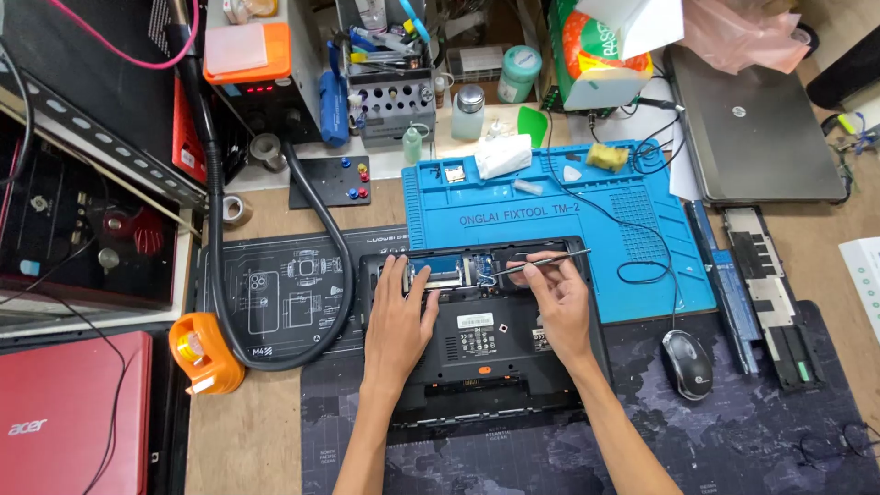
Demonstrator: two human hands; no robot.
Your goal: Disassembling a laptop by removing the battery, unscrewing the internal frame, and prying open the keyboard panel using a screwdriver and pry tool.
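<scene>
Tape in an orange holder [203,353] sits at the near left, beside a black hose [216,202]. Right of it, the left hand [399,316] lies flat with fingers spread, pressing the black laptop [486,344], which lies upside down in the middle with its far part open. The right hand [557,298] is pinched shut on thin tweezers [541,264], and their tips reach left into the open part. The laptop looks heavy and stiff; its small inside parts look easy to break, so hold the edges. A mouse [687,364] sits far right.
</scene>
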